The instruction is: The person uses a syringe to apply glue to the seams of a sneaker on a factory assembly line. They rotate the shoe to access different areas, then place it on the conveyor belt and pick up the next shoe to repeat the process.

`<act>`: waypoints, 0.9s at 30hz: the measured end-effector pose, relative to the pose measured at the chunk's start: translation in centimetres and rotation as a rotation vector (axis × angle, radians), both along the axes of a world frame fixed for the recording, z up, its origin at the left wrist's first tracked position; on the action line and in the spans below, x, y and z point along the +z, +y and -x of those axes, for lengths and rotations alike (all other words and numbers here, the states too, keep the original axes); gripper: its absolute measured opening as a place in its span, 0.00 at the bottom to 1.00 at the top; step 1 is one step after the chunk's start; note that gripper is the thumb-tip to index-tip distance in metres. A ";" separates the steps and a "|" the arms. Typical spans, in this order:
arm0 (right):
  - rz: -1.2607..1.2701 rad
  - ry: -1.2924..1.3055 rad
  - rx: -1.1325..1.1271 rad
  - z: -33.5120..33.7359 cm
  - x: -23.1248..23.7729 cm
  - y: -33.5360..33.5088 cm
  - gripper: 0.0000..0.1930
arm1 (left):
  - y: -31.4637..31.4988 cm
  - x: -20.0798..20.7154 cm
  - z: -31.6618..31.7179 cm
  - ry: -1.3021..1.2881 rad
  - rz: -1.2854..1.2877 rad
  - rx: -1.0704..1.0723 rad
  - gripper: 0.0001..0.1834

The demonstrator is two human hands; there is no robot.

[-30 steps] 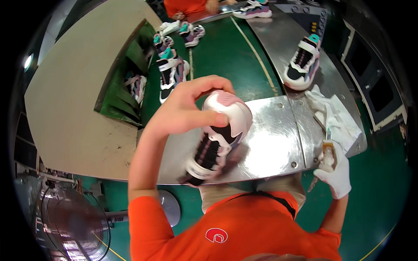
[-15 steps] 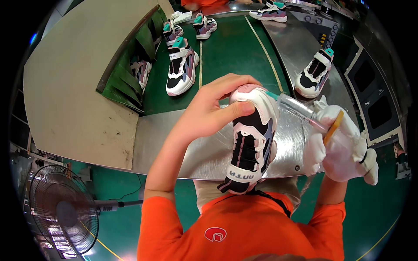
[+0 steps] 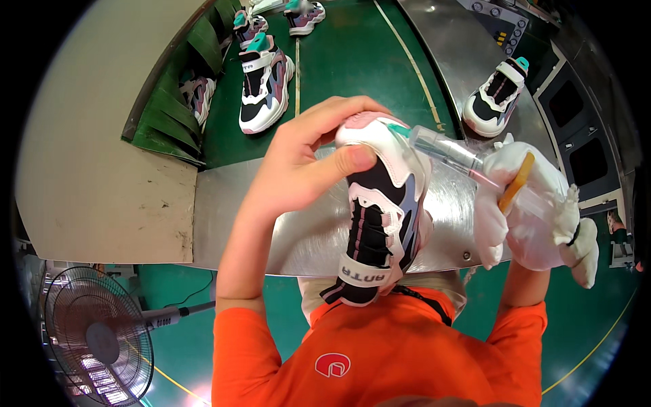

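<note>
My bare left hand (image 3: 305, 152) is closed around the toe end of a white, black and pink sneaker (image 3: 375, 227), its thumb pressed on the upper. The shoe is held toe away from me, its strap and heel end near my body. In a white glove, my right hand (image 3: 532, 203) grips a clear syringe (image 3: 447, 150) with a green tip. That tip meets the shoe's side near the toe, where sole and upper join. A flat yellow-brown strip (image 3: 517, 182) sticks up at the gloved fingers.
Similar sneakers stand on the green conveyor belt (image 3: 352, 74), one of them a large sneaker (image 3: 263, 88) at left. Another sneaker (image 3: 495, 98) rests on the metal ledge at right. Green flaps (image 3: 169, 108) hang at a beige panel; a fan (image 3: 102, 339) stands lower left.
The view has shifted slightly. The held sneaker has tilted a little, and the syringe tip now sits closer to the toe along its edge. Both hands keep their holds.
</note>
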State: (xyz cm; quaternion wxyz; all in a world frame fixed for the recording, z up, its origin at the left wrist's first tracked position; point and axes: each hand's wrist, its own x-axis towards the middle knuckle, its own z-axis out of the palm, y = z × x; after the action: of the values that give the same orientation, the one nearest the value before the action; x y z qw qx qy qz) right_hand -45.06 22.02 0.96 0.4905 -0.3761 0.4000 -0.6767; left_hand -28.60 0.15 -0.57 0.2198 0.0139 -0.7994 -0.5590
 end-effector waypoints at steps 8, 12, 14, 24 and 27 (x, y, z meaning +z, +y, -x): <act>0.369 0.062 -0.020 -0.4 -5.4 -3.4 0.42 | -1.9 -3.1 -1.4 0.080 -0.183 0.109 0.29; 0.330 -0.039 0.002 -0.8 -6.5 -4.4 0.41 | -2.1 -4.8 -1.6 0.096 -0.221 0.215 0.32; 0.304 -0.065 0.014 -0.5 -7.3 -4.3 0.40 | -2.5 -6.0 -1.7 0.093 -0.250 0.283 0.32; 0.160 -0.190 0.031 0.4 -10.1 -1.8 0.34 | -2.1 -8.9 -1.5 0.108 -0.470 0.331 0.31; 0.107 -0.225 0.027 1.1 -10.7 -0.4 0.32 | -1.8 -9.3 -1.5 0.079 -0.492 0.351 0.30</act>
State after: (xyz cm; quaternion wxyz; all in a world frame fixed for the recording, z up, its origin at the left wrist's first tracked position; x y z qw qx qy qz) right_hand -46.13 21.67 -9.77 0.5207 -0.3288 0.3008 -0.7282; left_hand -27.09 -1.65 -9.90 0.3339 0.1829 -0.6160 -0.6896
